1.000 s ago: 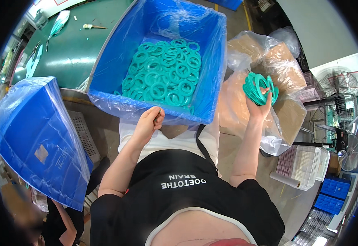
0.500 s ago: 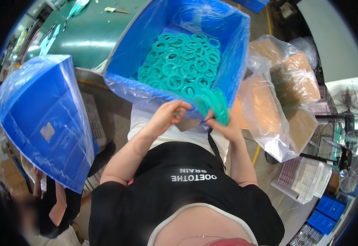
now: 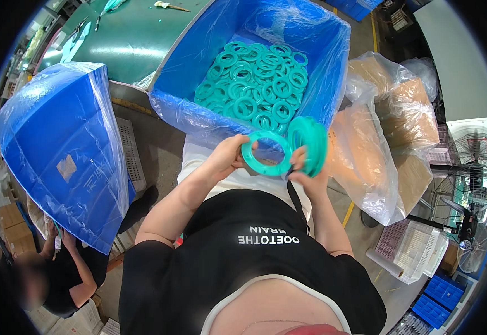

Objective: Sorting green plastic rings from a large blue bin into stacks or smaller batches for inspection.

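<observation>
Since half a second ago, one green ring [image 3: 265,168] has come into the left grip [image 3: 225,159], which pinches its edge; the ring lies at 3 o'clock from that grip. Fingers of the right grip [image 3: 309,181] are clamped on a blurred ring stack [image 3: 313,142], at 12 o'clock from it. White lettering [image 3: 268,237] crosses the black shirt [image 3: 243,218] upside down. At 9 o'clock from the hands, a tilted blue bin [image 3: 42,128] bears a pale patch [image 3: 66,166] and faint writing; at 12 o'clock, a plastic-lined blue tub [image 3: 182,84] holds loose rings [image 3: 266,92].

Blurred ring stack [image 3: 315,146] (count unclear)
</observation>
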